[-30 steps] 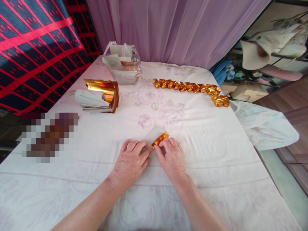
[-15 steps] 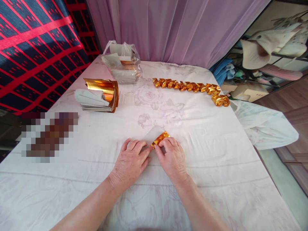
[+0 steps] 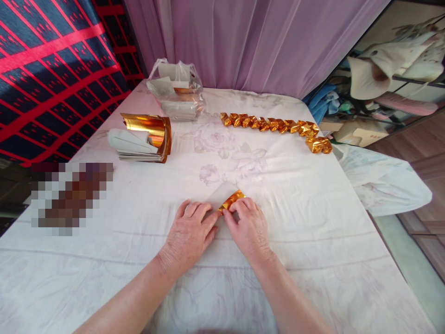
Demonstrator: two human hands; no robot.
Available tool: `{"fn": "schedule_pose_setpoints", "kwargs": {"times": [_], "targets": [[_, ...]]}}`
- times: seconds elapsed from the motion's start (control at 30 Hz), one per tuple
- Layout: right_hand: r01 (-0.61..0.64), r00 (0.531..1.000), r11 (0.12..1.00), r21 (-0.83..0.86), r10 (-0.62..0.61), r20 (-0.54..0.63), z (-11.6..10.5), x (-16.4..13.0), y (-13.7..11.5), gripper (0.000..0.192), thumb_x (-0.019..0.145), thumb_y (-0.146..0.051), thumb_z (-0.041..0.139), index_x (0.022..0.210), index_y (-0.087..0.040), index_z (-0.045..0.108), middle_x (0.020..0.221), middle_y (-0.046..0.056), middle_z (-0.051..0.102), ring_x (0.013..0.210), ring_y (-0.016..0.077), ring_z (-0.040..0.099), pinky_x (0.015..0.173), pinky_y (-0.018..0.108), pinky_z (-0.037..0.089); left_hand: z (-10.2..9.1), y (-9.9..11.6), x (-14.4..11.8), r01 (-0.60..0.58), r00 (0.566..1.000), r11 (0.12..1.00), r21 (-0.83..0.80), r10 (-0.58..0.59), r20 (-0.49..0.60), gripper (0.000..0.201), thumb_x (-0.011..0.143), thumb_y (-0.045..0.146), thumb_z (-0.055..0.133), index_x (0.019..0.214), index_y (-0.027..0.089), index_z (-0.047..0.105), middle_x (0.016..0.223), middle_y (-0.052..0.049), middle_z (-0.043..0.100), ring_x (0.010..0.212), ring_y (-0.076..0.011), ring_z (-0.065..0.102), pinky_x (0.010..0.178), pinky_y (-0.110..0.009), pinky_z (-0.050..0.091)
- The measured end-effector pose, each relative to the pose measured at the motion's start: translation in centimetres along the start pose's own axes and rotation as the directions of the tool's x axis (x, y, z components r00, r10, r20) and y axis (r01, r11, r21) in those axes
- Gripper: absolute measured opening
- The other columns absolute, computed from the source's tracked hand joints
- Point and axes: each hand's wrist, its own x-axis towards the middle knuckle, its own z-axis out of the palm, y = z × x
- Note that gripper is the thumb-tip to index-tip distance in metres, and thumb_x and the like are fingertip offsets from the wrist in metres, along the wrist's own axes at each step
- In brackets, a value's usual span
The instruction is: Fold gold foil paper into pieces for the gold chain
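A small sheet of gold foil paper [image 3: 232,200] lies on the cloth in front of me, its pale back showing and one side folded over to the gold face. My left hand [image 3: 191,228] rests palm down at the sheet's left side, fingers stretched and apart, the index fingertip touching the fold's lower end. At the right, my right hand [image 3: 247,224] has its thumb and bent fingers closed on the gold folded strip. Part of the sheet is hidden under both hands.
Behind stand a curled stack of gold foil sheets [image 3: 148,134] and a clear plastic bag [image 3: 177,99] of more paper. A row of folded gold foil pieces [image 3: 274,125] runs along the back right. A blurred patch [image 3: 71,199] covers something at left. Shelves [image 3: 392,83] flank the right.
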Motion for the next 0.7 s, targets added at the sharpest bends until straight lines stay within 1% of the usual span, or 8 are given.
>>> {"fn": "schedule_pose_setpoints", "kwargs": {"times": [0.27, 0.33, 0.43, 0.53, 0.7], "targets": [[0.000, 1.000, 1.000, 0.024, 0.000, 0.017, 0.0, 0.0, 0.2, 0.018, 0.092, -0.030, 0.057, 0.076, -0.022, 0.058, 0.086, 0.005, 0.062, 0.079, 0.0200, 0.058, 0.072, 0.032, 0.042, 0.1, -0.1, 0.0, -0.012, 1.000, 1.000, -0.002, 0.012, -0.005, 0.031, 0.092, 0.025, 0.058, 0.122, 0.020, 0.064, 0.113, -0.007, 0.064, 0.105, -0.0261, 0.056, 0.102, -0.052, 0.041], [0.006, 1.000, 0.998, 0.065, -0.008, 0.025, -0.1, -0.1, 0.4, 0.017, 0.093, -0.029, 0.055, 0.078, -0.021, 0.059, 0.088, 0.006, 0.062, 0.080, 0.0202, 0.059, 0.073, 0.032, 0.043, 0.1, -0.1, 0.0, -0.014, 1.000, 1.000, -0.001, 0.014, -0.004, 0.031, 0.092, 0.025, 0.059, 0.122, 0.020, 0.064, 0.113, -0.007, 0.064, 0.105, -0.0261, 0.056, 0.102, -0.052, 0.041], [0.013, 0.999, 0.985, 0.173, -0.020, 0.040, -0.3, -0.2, 0.9, 0.013, 0.093, -0.026, 0.052, 0.083, -0.021, 0.060, 0.094, 0.007, 0.063, 0.085, 0.0202, 0.060, 0.077, 0.033, 0.045, 0.0, 0.0, 0.1, -0.007, 1.000, 1.000, 0.000, 0.007, 0.001, 0.031, 0.091, 0.023, 0.059, 0.121, 0.021, 0.065, 0.112, -0.007, 0.064, 0.104, -0.0259, 0.055, 0.101, -0.051, 0.041], [-0.001, 0.998, 0.968, 0.250, -0.015, 0.061, -0.5, -0.2, 1.3, 0.010, 0.091, -0.023, 0.051, 0.087, -0.022, 0.061, 0.098, 0.007, 0.064, 0.089, 0.0201, 0.062, 0.081, 0.033, 0.047, -0.1, 0.0, 0.1, 0.001, 1.000, 1.000, 0.002, -0.001, 0.009, 0.031, 0.090, 0.023, 0.059, 0.121, 0.021, 0.065, 0.112, -0.007, 0.064, 0.104, -0.0258, 0.056, 0.102, -0.051, 0.041], [-0.033, 0.997, 0.971, 0.235, 0.017, 0.072, -0.3, -0.2, 1.4, 0.007, 0.089, -0.022, 0.054, 0.086, -0.023, 0.061, 0.098, 0.007, 0.064, 0.089, 0.0208, 0.062, 0.080, 0.034, 0.048, -0.2, 0.1, 0.2, 0.010, 1.000, 1.000, -0.002, -0.010, 0.019, 0.031, 0.091, 0.024, 0.059, 0.121, 0.021, 0.065, 0.111, -0.007, 0.065, 0.103, -0.0257, 0.056, 0.101, -0.050, 0.041]]}}
